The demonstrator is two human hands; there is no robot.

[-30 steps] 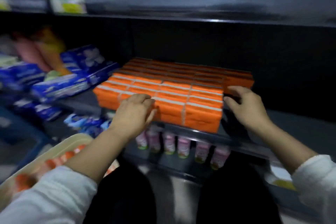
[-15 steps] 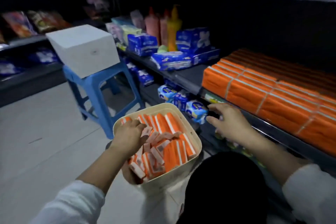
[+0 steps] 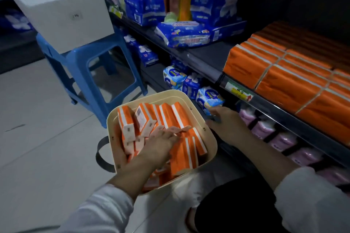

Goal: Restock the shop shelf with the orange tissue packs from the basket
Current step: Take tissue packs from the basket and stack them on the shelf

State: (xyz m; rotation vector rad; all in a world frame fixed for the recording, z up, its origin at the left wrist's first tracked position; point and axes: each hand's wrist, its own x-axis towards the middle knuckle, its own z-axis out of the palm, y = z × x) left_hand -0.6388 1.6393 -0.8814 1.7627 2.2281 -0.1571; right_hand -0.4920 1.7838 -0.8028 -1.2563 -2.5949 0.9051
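Note:
A cream basket [image 3: 151, 95] stands on the floor in front of me, filled with loose orange tissue packs [image 3: 182, 150] lying at odd angles. My left hand [image 3: 159, 143] is down inside it, fingers stretched flat over the packs. My right hand [image 3: 227, 125] hovers at the basket's right rim with fingers loosely extended and nothing in it. To the right, the dark shelf [image 3: 204, 62] carries tidy rows of orange tissue packs [image 3: 284, 81] up to its front edge.
A blue plastic stool [image 3: 83, 66] with a white box [image 3: 56, 9] on it stands left of the shelf. Blue packets [image 3: 185, 34] fill the shelf's left part; pink packs [image 3: 280, 138] and small blue packets [image 3: 208, 98] sit on the lower shelf. Grey tiled floor lies to the left.
Both hands left the orange stack on the shelf and came down to the basket. My left hand now lies deeper among the packs, and my right hand has dropped to the rim.

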